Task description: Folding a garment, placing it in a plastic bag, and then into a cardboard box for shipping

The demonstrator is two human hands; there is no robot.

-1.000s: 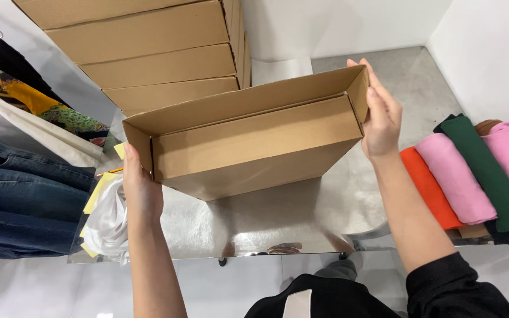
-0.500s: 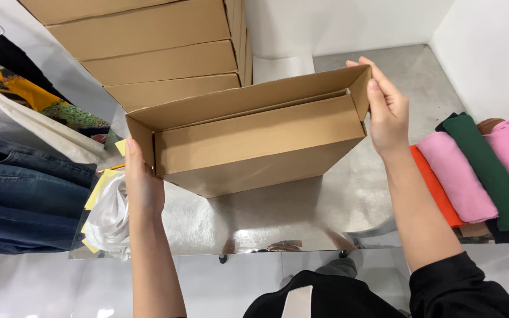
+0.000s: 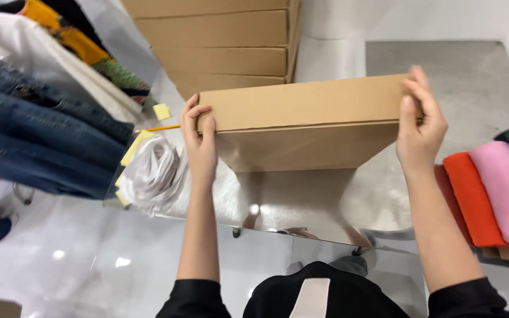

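Sleeves: black, at the bottom edge, nearest of all.
Left hand (image 3: 200,144): grip clenched on the left end of the cardboard box (image 3: 307,121), fingers curled over its top edge, thumb on the near face.
Right hand (image 3: 419,126): grip clenched on the right end of the same box, fingers over the top corner.
Cardboard box: flat, brown, lid folded shut, held between both hands above the tabletop (image 3: 301,203), its shadow falling beneath it.
Tabletop: shiny, reflective, pale.
Plastic bag (image 3: 151,176): clear, with white cloth inside and yellow tags, lying at the tabletop's left edge, just beside the left wrist.
Rolled garments (image 3: 490,188): orange, pink and dark green, side by side at the right, apart from the right hand.
Jeans (image 3: 36,141): blue, hanging at the left.
Stacked boxes (image 3: 219,44): brown cardboard, piled behind the held box, farthest away.
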